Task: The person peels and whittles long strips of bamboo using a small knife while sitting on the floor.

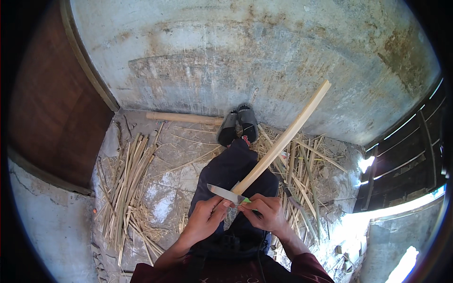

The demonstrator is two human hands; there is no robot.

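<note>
A knife [227, 193] with a broad metal blade and a green handle lies crosswise over my lap, its tip toward the left. My right hand [263, 212] is closed around the green handle. My left hand [206, 220] pinches beside the lower edge of the blade, at the near end of a long, pale split bamboo piece [288, 134]. The blade partly covers the spot where those fingers meet the bamboo. From there the bamboo slants away to the upper right, over my right leg.
Many thin bamboo strips [130, 174] are heaped on the floor at left; more strips [306, 174] lie at right. A bamboo pole [184, 118] rests along the base of the stained wall [203, 61]. My feet in grey shoes [246, 120] are near that wall. A brown door [61, 94] stands at left.
</note>
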